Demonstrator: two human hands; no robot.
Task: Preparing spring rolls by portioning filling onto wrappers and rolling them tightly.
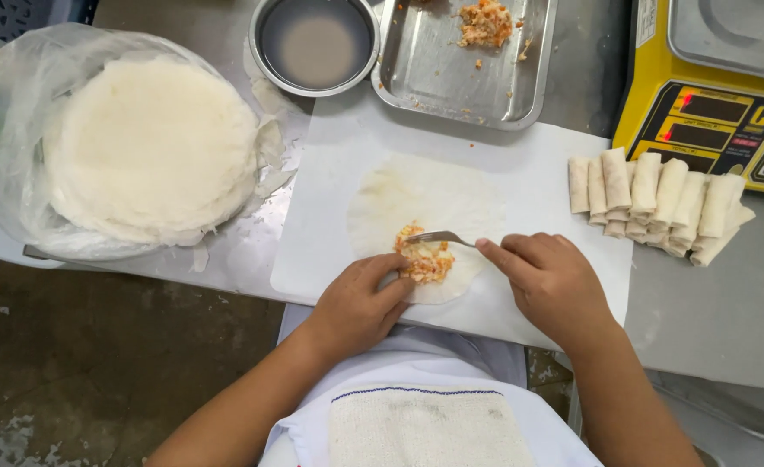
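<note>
Nearest the body, a folded white cloth (425, 428) lay across the person's lap. Just beyond it, left hand (358, 304) rested half-curled on the near edge of the round wrapper (425, 212), fingertips against the filling (424, 259), gripping nothing. Right hand (550, 281) was closed around a fork (441, 237), tines on the orange-and-white heap. Wrapper lay flat on a white sheet (537, 173) on the tabletop (710, 303). Judgement: the heap should be kept compact, low on the wrapper, margins left bare, the edge pinned while the fork shapes. Farther right, finished rolls (658, 201) sat stacked; farther left, a bagged wrapper stack (149, 147). Beyond: a bowl (315, 43) of liquid, a steel tray (464, 65), a yellow scale (710, 95).
</note>
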